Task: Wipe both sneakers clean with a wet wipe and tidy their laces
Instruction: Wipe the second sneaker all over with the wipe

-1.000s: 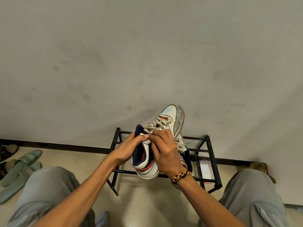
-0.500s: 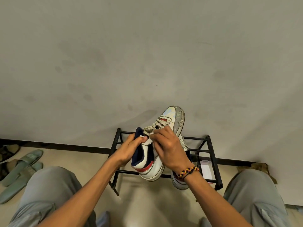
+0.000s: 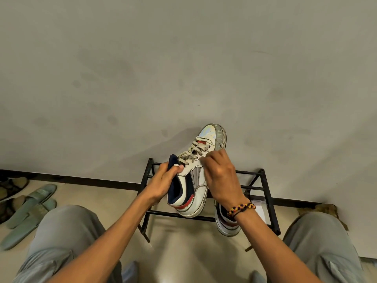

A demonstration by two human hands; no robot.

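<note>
**Q:** Progress so far, as you read it from the console?

**A:** Sneaker (image 3: 193, 176), white with navy and red trim, is held up over the shoe rack (image 3: 265, 193), toe toward the wall (image 3: 183, 68). My left hand (image 3: 163, 184) has its grip closed on the navy collar at the heel opening, thumb pressed near the top eyelet. My right hand (image 3: 221, 178) is curled against the outer side, fingertips at the laces (image 3: 195, 151); I take it to be pinching a lace, though the strand itself is hard to make out. I judge this to be the lace-tidying step on the first shoe. The toe cap looks scuffed and grey, so I cannot call the wiping finished.

**Q:** And what remains?

**A:** Second sneaker (image 3: 225, 223) sits on the rack just beneath my right wrist, apparently untouched; by my estimate it needs both wiping and lacing.

**Q:** What can you not see?

**A:** No wet wipe shows anywhere. My right forearm and bracelet (image 3: 240, 209) cover most of the second sneaker, so its laces are hidden. A pale object (image 3: 259, 209) behind the rack is too partial to identify. Green slippers (image 3: 30, 209) lie on the floor (image 3: 173, 242) at left, well apart from the work.
</note>
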